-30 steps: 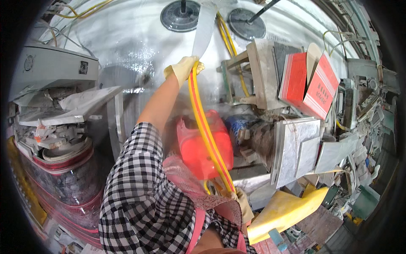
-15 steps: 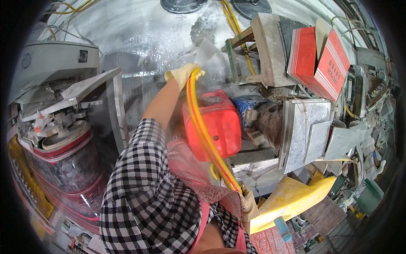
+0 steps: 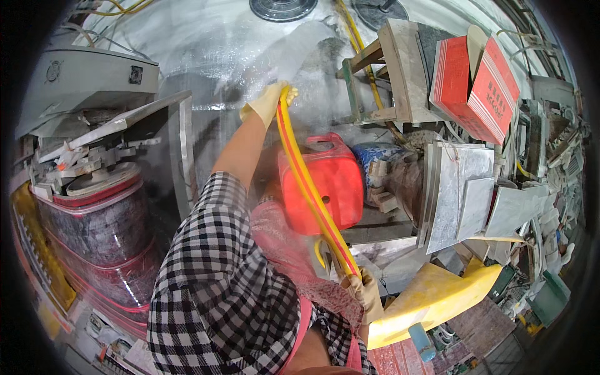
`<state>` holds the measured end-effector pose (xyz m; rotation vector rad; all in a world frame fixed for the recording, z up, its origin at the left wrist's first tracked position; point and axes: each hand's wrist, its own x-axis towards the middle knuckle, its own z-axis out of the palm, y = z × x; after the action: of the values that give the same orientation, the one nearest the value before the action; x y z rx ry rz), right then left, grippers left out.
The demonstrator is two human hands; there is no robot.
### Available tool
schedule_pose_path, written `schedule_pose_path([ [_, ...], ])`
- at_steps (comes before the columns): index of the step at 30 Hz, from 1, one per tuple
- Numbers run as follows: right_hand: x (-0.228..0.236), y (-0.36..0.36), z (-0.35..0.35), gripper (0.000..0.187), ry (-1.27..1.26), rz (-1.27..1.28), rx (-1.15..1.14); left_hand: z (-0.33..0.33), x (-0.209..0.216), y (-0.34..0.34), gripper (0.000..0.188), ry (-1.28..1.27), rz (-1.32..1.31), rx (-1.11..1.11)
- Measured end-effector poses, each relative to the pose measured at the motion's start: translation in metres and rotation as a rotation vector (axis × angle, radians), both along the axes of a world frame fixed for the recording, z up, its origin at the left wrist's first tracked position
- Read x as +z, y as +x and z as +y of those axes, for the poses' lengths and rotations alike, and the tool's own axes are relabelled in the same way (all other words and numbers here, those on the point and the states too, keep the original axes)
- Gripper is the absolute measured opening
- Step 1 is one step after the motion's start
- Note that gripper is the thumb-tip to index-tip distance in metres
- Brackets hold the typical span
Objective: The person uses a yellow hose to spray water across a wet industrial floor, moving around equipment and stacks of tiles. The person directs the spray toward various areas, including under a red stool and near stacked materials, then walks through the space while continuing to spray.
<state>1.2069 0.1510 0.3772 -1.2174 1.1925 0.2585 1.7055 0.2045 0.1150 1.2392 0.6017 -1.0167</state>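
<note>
A yellow hose (image 3: pixel 299 165) with a red stripe runs between my two gloved hands. My left hand (image 3: pixel 267 105), in a cream rubber glove, is reached out ahead and closed round the hose near its end. Water sprays from there over the wet, pale floor (image 3: pixel 212 56). Close to my body, my right hand (image 3: pixel 364 292) in a tan glove grips the lower part of the hose; its fingers are partly hidden. Behind the hose stands a red plastic jerrycan (image 3: pixel 344 181) with a handle on top. A pink apron covers my front.
Left are a dark red-rimmed barrel (image 3: pixel 100 231) and a grey metal box (image 3: pixel 94 75). To the right stand a wooden stool (image 3: pixel 403 75), a red carton (image 3: pixel 453 75), leaning grey slabs (image 3: pixel 459 181) and a yellow block (image 3: pixel 431 300). Round black bases (image 3: pixel 283 9) stand far ahead.
The water spray now points farther ahead and a little right. My left hand has shifted slightly up and left, still holding the hose. The view has turned a little.
</note>
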Motion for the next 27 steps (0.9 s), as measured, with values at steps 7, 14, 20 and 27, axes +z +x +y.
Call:
schedule_pose_path([
  [7, -0.009, -0.019, 0.009, 0.070, -0.126, 0.082, 0.016, 0.085, -0.037, -0.034, 0.038, 0.072, 0.123, 0.087],
  [14, 0.002, -0.004, 0.011, 0.063, -0.017, -0.026, 0.014, 0.134, -0.052, -0.046, 0.033, 0.156, 0.182, 0.006],
  [20, 0.018, -0.010, 0.027, 0.050, -0.211, -0.037, 0.100, 0.089, 0.022, -0.014, 0.032, 0.034, -0.015, -0.030],
  [27, 0.025, -0.040, 0.053, 0.061, -0.206, -0.231, -0.051, 0.053, 0.102, -0.004, 0.031, -0.065, -0.115, -0.237],
])
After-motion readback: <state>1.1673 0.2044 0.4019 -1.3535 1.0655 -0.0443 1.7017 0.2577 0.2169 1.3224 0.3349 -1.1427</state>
